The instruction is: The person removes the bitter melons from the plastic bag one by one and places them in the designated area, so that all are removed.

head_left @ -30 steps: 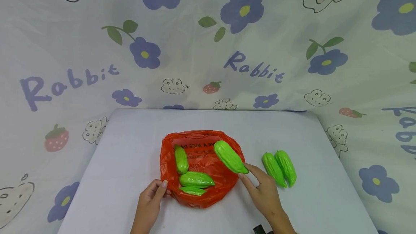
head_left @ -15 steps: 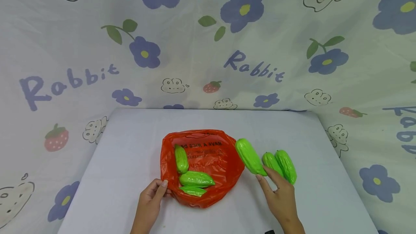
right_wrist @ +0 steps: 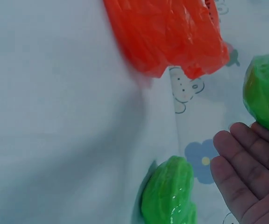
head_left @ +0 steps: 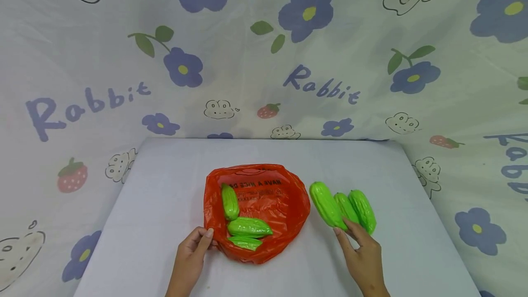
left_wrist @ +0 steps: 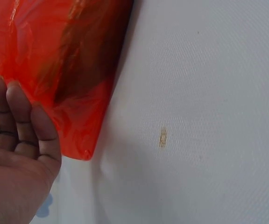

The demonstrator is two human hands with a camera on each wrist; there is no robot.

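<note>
My left hand (head_left: 191, 253) pinches the near left rim of a red plastic bag (head_left: 294, 203) that stands with its mouth open. Inside the bag lie a bitter melon (head_left: 230, 201) at the left, a second bitter melon (head_left: 249, 228) in front, and a third bitter melon (head_left: 245, 243), partly covered by the near rim. To the right of the bag, my right hand (head_left: 364, 258) pinches the lower tip of another green bitter melon (head_left: 325, 204) between thumb and fingers. In the right wrist view this held bitter melon (right_wrist: 264, 91) is raised beside the fingers.
Just right of the held one, two bitter melons lie side by side: the nearer melon (head_left: 346, 206) is partly hidden, the outer melon (head_left: 363, 212) mostly shows. All stand on a white table (head_left: 165, 173). A curtain (head_left: 247, 49) with flowers and rabbits hangs behind.
My right hand has carried the bitter melon from over the bag's right side rightward, then lower, beside the two lying ones. My left hand stays on the bag's rim.
</note>
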